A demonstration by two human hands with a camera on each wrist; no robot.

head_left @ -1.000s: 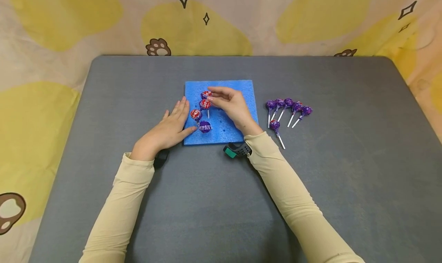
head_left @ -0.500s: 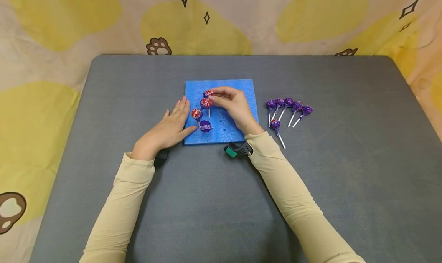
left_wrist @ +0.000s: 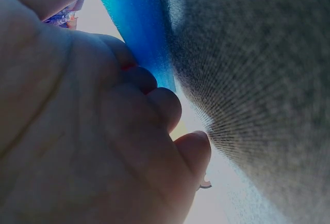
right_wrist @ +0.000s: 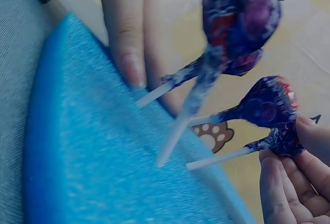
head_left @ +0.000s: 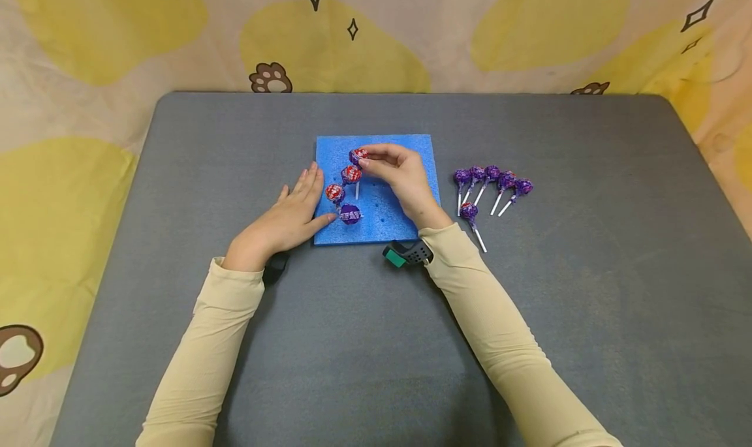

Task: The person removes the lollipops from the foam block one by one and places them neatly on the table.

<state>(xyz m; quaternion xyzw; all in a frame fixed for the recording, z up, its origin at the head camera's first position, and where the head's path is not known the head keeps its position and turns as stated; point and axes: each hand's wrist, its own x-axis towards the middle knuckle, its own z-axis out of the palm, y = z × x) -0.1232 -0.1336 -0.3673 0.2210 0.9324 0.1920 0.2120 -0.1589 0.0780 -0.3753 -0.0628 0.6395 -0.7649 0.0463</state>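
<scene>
My right hand (head_left: 405, 179) pinches a lollipop (head_left: 358, 156) in a purple and red wrapper between thumb and fingers, over the far left part of a blue foam board (head_left: 399, 202). In the right wrist view the held lollipop's white stick (right_wrist: 219, 158) points at the board; I cannot tell whether its tip is in the foam. Three more lollipops stand on the board: a red-topped lollipop (head_left: 351, 175), another red-topped one (head_left: 335, 193) and a purple one (head_left: 350, 214). My left hand (head_left: 288, 215) rests with straight fingers along the board's left edge, thumb beside the purple lollipop.
To the right of the board, several wrapped lollipops (head_left: 491, 174) lie in a fanned row on the grey table (head_left: 587, 271). A single lollipop (head_left: 469, 212) lies just in front of them. Behind the table hangs a patterned cloth (head_left: 376, 36).
The right hand has shifted slightly right and away with the pinched lollipop, widening the gap to the red-topped lollipop in front. The left hand keeps its place on the board's edge.
</scene>
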